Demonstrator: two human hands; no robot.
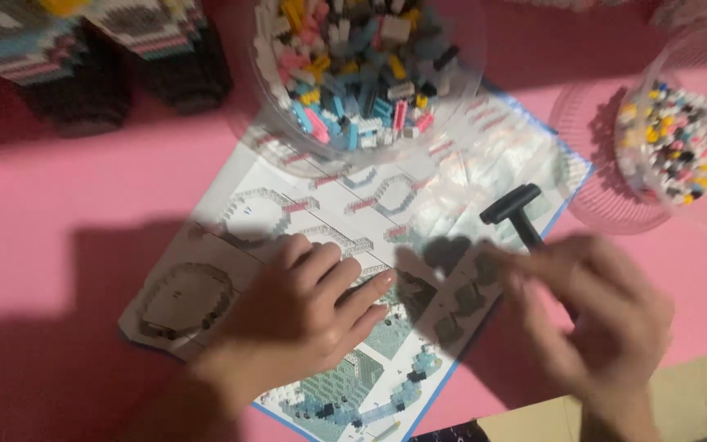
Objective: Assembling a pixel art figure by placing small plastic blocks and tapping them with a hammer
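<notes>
Mid-assembly of a small brick model: our left hand [304,299] lies flat, fingers loosely spread and holding nothing, pressing on a small dark build on the instruction sheet [304,188] on the pink table [67,205]. Our right hand [595,315] — blurred — appears closed on the handle of a black T-shaped tool [515,209], whose head juts up-left of the grip. We judge the next move calls for a steady tool placed on the build, just right of the left fingertips; the brick bowl [362,74] stands beyond the sheet.
</notes>
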